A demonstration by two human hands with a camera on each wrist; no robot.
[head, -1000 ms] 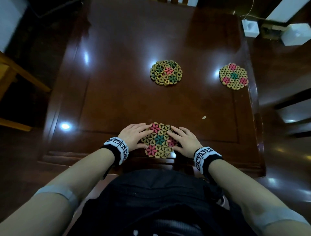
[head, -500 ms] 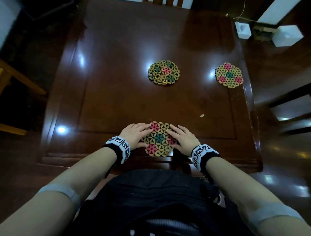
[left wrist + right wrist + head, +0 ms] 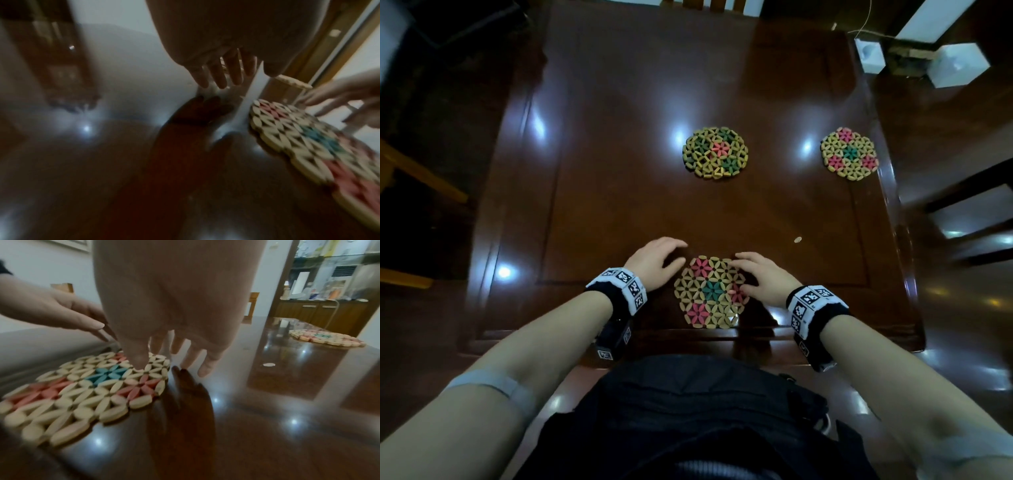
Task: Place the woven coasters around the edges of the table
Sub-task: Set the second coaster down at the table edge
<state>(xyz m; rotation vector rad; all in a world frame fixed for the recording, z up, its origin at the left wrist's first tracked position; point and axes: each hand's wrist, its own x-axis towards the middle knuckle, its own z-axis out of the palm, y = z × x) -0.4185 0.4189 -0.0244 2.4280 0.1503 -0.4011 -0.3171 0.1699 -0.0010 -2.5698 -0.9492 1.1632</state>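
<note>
A woven coaster (image 3: pixel 710 293) (image 3: pixel 86 386) (image 3: pixel 308 142) with pink and teal flowers lies flat at the near edge of the dark wooden table (image 3: pixel 619 171). My left hand (image 3: pixel 655 260) (image 3: pixel 222 73) hovers just left of it, fingers straight, touching nothing. My right hand (image 3: pixel 763 277) (image 3: pixel 172 344) is at its right side, relaxed, with the thumb tip resting on the coaster's rim. A second coaster (image 3: pixel 715 152) lies in the table's middle. A third coaster (image 3: pixel 849 158) (image 3: pixel 327 337) sits by the right edge.
A small pale disc (image 3: pixel 797 240) lies on the table right of my hands. Chairs stand at the right (image 3: pixel 969 212), the left (image 3: pixel 414 171) and the far side. Two white boxes (image 3: pixel 959 65) sit on the floor at the far right.
Both hands pressed on the near coaster before. My left hand has come off it and moved left; my right hand has lifted, leaving only the thumb on it. The coaster stayed put.
</note>
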